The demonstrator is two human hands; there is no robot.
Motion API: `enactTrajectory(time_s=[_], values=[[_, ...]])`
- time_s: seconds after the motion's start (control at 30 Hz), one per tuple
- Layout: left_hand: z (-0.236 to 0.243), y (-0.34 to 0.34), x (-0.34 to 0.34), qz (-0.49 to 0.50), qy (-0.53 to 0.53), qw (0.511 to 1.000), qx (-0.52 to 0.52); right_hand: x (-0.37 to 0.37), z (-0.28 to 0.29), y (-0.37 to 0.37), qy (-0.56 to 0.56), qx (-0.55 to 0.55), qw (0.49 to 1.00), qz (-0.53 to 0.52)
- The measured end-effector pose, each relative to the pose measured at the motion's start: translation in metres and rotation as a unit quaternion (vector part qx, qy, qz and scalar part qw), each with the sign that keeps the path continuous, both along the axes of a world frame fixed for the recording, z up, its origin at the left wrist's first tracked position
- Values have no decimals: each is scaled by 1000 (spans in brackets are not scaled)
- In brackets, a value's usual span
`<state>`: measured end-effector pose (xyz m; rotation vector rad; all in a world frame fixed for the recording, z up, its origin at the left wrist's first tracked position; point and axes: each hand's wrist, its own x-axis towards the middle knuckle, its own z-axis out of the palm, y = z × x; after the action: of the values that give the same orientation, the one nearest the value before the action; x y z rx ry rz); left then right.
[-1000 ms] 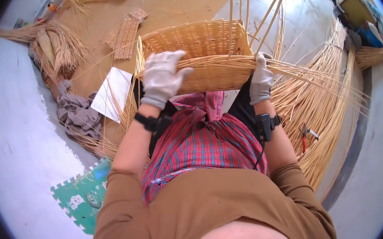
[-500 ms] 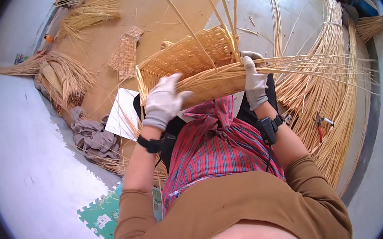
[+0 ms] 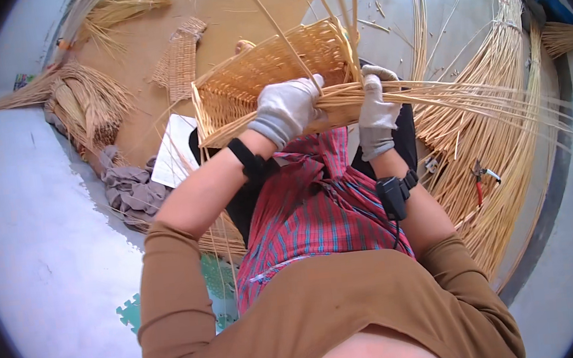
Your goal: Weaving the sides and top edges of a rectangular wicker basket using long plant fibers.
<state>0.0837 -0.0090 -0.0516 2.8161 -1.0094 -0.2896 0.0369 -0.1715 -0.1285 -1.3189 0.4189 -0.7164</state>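
Note:
A rectangular wicker basket [image 3: 261,71] rests over my lap, its inside facing up and away from me. Several upright stakes [image 3: 273,22] rise from its near rim and right end. My left hand [image 3: 286,112], in a pale work glove, is closed over the near rim beside one stake. Also gloved, my right hand [image 3: 377,115] grips the bundle of wicker strands [image 3: 459,90] at the basket's near right corner. Their long loose ends trail off to the right, blurred at the tips. Both hands hide parts of the rim.
Long wicker bundles [image 3: 480,130] lie on the right, with red-handled pruning shears [image 3: 480,183] on them. A flat woven panel [image 3: 177,66], more bundles [image 3: 89,105] and a grey cloth [image 3: 135,191] are to the left. White paper [image 3: 176,152] lies by my left knee.
My left hand has moved right along the near rim, from its left part to beside the stake, and closed there. My right hand still holds the corner.

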Motion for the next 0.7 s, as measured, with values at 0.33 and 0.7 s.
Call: enactTrajectory(time_s=[0.33, 0.7], values=[[-3, 79, 21, 264, 204, 583, -741, -18, 7, -21, 78, 41, 996, 24], [-4, -12, -7, -75, 237, 852, -460, -23, 1, -18, 13, 223, 964, 143]])
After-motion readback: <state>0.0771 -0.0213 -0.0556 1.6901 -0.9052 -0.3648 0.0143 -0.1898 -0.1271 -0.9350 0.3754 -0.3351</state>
